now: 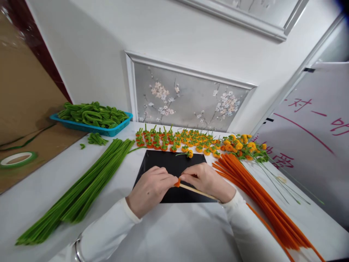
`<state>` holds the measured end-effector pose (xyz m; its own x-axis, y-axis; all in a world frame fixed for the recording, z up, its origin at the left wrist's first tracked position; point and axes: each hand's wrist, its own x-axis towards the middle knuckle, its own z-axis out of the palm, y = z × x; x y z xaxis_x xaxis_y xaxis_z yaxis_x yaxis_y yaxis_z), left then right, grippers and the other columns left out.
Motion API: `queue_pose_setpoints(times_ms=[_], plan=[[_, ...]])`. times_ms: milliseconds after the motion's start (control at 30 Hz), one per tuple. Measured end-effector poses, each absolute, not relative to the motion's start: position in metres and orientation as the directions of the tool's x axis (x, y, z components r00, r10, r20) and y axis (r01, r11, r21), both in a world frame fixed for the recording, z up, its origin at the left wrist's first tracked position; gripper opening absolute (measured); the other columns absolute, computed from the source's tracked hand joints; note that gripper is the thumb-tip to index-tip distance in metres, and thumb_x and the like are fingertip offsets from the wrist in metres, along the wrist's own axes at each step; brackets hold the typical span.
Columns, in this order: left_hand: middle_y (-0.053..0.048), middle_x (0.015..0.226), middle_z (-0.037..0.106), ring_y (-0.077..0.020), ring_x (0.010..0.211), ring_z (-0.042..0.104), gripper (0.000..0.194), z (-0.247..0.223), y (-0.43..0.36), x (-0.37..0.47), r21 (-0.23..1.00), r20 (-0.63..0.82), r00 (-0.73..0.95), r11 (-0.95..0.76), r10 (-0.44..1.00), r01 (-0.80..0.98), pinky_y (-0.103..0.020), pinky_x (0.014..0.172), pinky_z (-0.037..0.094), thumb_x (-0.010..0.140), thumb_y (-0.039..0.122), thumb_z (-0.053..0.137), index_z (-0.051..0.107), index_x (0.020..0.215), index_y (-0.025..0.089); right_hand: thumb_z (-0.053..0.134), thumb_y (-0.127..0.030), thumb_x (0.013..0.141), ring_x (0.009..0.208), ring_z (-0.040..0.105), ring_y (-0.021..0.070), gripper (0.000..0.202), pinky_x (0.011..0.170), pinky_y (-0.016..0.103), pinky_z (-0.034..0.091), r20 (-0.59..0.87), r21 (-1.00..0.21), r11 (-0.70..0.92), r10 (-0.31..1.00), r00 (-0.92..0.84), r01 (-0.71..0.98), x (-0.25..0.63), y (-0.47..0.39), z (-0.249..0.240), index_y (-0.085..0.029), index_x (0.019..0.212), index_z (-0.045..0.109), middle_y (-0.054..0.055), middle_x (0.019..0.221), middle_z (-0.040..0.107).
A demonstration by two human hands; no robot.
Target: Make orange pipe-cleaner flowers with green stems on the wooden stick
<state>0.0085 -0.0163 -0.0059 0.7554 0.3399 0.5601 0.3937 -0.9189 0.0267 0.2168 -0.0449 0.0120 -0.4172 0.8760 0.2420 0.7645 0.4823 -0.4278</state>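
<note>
Over the black mat (pixel 174 160), my two hands meet at a short orange pipe cleaner piece (pixel 177 182) at the tip of a thin wooden stick (pixel 197 191). My left hand (pixel 152 187) is closed, its fingertips pinching the orange piece from the left. My right hand (pixel 205 180) is also closed, fingers bent at the stick's tip; the stick runs back beneath this hand toward the wrist. Fingers partly hide how the orange piece sits on the stick. Behind the mat stand rows of small orange and yellow pipe cleaner pieces with green tops (pixel 163 140).
Green pipe cleaners (pixel 81 189) lie left, orange ones (pixel 261 196) right. A blue basket (pixel 109 131) of green twisted pieces stands at the back left. Yellow-orange pieces with long stems (pixel 240 145) lie back right. Green tape (pixel 19 159) rests on cardboard; a wall closes the back.
</note>
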Motion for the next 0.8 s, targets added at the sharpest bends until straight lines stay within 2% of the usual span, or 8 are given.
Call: queue_pose_setpoints(times_ms=[133,233,433,533,600,667,800], plan=[[0.001,0.072,0.068,-0.0137,0.066,0.057,0.016,-0.005,-0.018,0.008,0.120,0.635,0.691,-0.928,0.345,0.353,-0.028,0.062,0.040,0.090,0.013,0.048,0.063,0.090,0.018,0.047,-0.035,0.093,0.054,0.050,0.0074,0.033,0.050,0.018,0.031,0.143,-0.546,0.489,0.854,-0.500,0.680,0.225,-0.040,0.007,-0.016,0.074,0.067,-0.003,0.058,0.059],[-0.001,0.080,0.072,-0.0142,0.069,0.061,0.019,-0.006,-0.017,0.008,0.199,0.678,0.623,-0.913,0.390,0.355,-0.028,0.064,0.044,0.089,0.013,0.050,0.065,0.101,0.018,0.049,-0.033,0.092,0.054,0.052,0.0075,0.028,0.053,0.018,0.035,0.149,-0.574,0.500,0.843,-0.517,0.649,0.222,-0.040,0.003,-0.017,0.073,0.063,-0.003,0.059,0.060],[-0.001,0.074,0.073,-0.0152,0.066,0.063,0.025,-0.005,-0.012,0.006,0.359,0.629,0.523,-0.811,0.575,0.462,-0.027,0.062,0.048,0.088,0.016,0.052,0.068,0.106,0.019,0.048,-0.028,0.093,0.052,0.050,0.0077,0.029,0.053,0.019,0.034,0.206,-0.442,0.593,0.798,-0.567,0.673,0.210,-0.047,0.003,-0.017,0.068,0.058,-0.003,0.058,0.058],[-0.001,0.082,0.075,-0.0160,0.070,0.066,0.024,-0.003,-0.011,0.004,0.478,0.573,0.446,-0.723,0.688,0.499,-0.027,0.065,0.051,0.086,0.020,0.055,0.069,0.106,0.020,0.048,-0.027,0.093,0.057,0.053,0.0094,0.023,0.055,0.021,0.033,0.261,-0.310,0.612,0.791,-0.554,0.728,0.207,-0.052,0.004,-0.017,0.076,0.060,-0.001,0.064,0.061],[-0.001,0.089,0.076,-0.0165,0.071,0.068,0.023,-0.003,-0.010,0.002,0.515,0.539,0.409,-0.673,0.736,0.531,-0.026,0.065,0.052,0.085,0.022,0.056,0.070,0.103,0.021,0.047,-0.026,0.093,0.061,0.056,0.0111,0.020,0.055,0.023,0.032,0.296,-0.196,0.601,0.790,-0.537,0.775,0.204,-0.055,0.004,-0.017,0.080,0.059,0.000,0.070,0.062],[-0.001,0.090,0.076,-0.0172,0.071,0.068,0.022,-0.003,-0.009,0.001,0.483,0.524,0.408,-0.655,0.748,0.581,-0.027,0.065,0.052,0.085,0.021,0.056,0.071,0.102,0.021,0.045,-0.026,0.094,0.059,0.055,0.0116,0.021,0.052,0.024,0.028,0.319,-0.087,0.576,0.789,-0.525,0.813,0.201,-0.059,0.006,-0.017,0.080,0.057,0.001,0.071,0.062],[-0.002,0.088,0.076,-0.0183,0.070,0.068,0.021,-0.005,-0.009,0.001,0.286,0.558,0.487,-0.707,0.672,0.647,-0.030,0.066,0.047,0.086,0.019,0.055,0.071,0.099,0.022,0.043,-0.028,0.096,0.059,0.055,0.0113,0.025,0.051,0.025,0.026,0.409,0.026,0.556,0.752,-0.517,0.831,0.195,-0.063,0.010,-0.018,0.079,0.058,0.000,0.069,0.061]])
